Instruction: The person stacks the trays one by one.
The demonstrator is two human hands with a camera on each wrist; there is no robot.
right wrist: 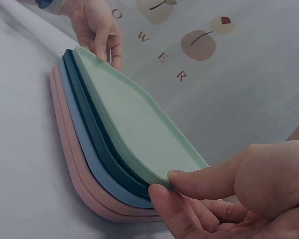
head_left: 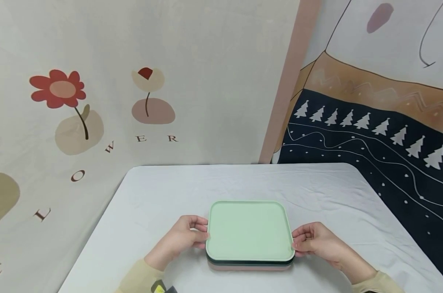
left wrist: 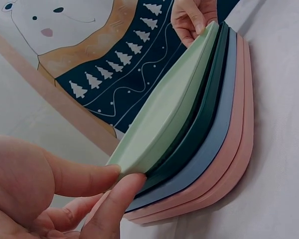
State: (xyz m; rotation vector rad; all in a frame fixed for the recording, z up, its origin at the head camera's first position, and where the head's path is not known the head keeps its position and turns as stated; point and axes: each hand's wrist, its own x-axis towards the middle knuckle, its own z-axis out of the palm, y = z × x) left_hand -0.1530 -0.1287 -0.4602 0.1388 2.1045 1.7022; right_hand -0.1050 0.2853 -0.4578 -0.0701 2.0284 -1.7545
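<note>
A light green rectangular tray [head_left: 249, 230] with a low raised rim lies on top of a stack of like trays. Under it show a dark green tray [left wrist: 209, 94], a blue tray [left wrist: 212, 144] and pink trays [left wrist: 234, 154] at the bottom. My left hand [head_left: 188, 232] pinches the light green rim at the left side, thumb above and fingers beneath. At the opposite side my right hand [head_left: 314, 242] pinches the same tray's rim between thumb and fingers. In the right wrist view a thin gap shows between the light green and dark green trays.
The stack stands on a table with a white cloth [head_left: 162, 191], wrinkled on the right. Behind the table hangs a pale cloth with a flower print [head_left: 221, 81]. A dark blue cloth with white trees [head_left: 338, 138] hangs at the right.
</note>
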